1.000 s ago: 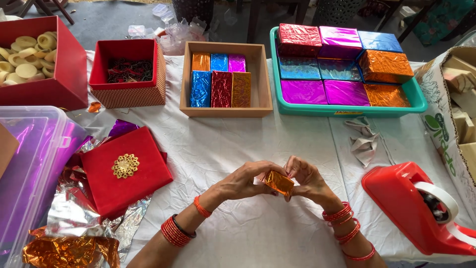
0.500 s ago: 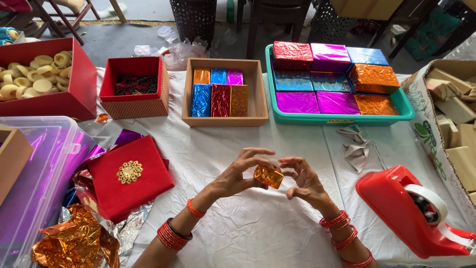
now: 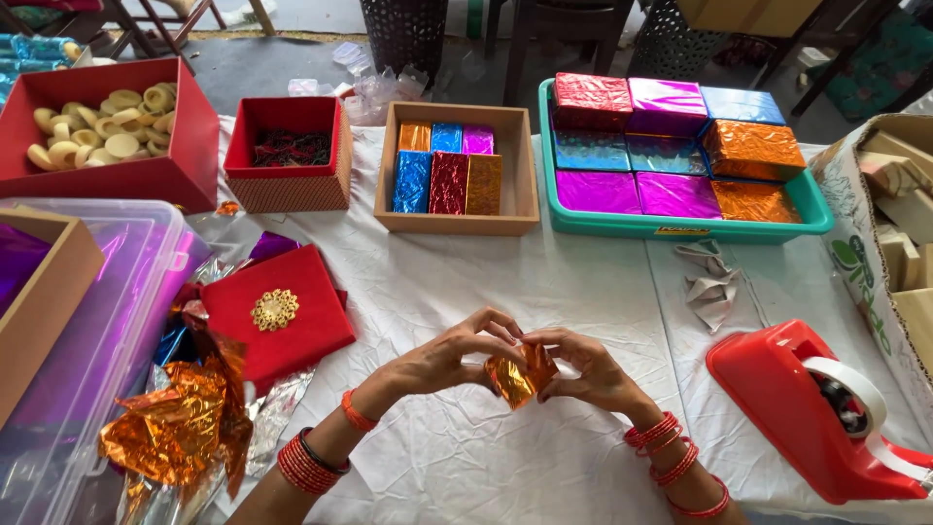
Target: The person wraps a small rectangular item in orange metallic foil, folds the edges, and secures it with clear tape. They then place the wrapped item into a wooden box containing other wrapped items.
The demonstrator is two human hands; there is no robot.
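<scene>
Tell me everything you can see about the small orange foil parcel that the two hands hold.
The small orange foil parcel is a little block wrapped in shiny, crinkled orange-gold foil that catches the light. It sits tilted, raised just above the white tablecloth, near the front middle of the table. The left hand pinches its left side and the right hand its right, with fingertips over its top edge. The foil looks loosely creased, not yet smooth. What is inside is hidden.

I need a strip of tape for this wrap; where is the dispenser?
The red tape dispenser sits at the lower right of the head view on the white cloth, right of the right hand.
</scene>
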